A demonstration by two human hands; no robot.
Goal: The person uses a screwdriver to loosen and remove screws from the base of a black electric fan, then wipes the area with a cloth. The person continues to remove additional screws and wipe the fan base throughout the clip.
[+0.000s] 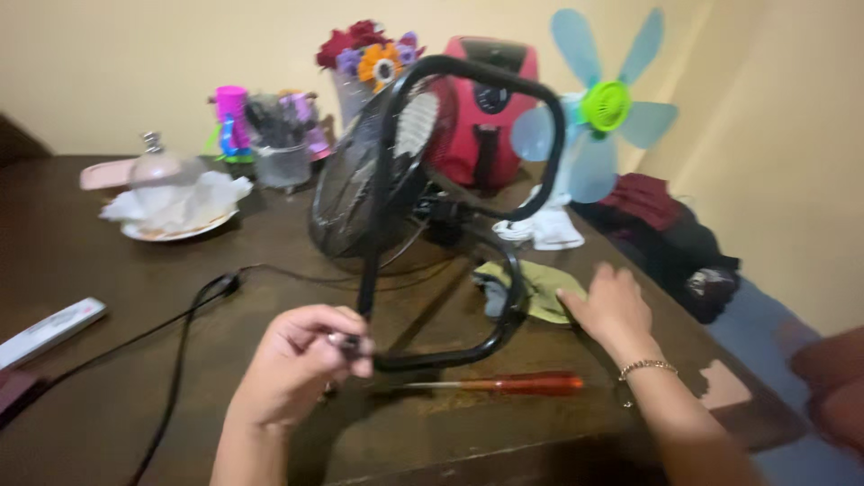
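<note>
A black floor fan (364,184) with a round wire grille stands tilted on the dark wooden table (108,405), its black tubular frame (486,76) looping over it. My left hand (301,360) grips the near corner of that frame with fingers closed around the tube. My right hand (612,306) rests flat, fingers apart, on a yellow-green cloth (544,288) beside the frame's right bend. An orange-handled screwdriver (526,384) lies on the table between my hands, touching neither. The fan's black cord (180,333) trails to the left.
A red appliance (486,117) and a small fan with pale blue blades (598,103) stand behind. Flowers (369,54), a clear cup (281,162), a plate with tissue (180,211), a white remote (49,328) and dark clothes (675,234) ring the table. The table's edge runs along the right.
</note>
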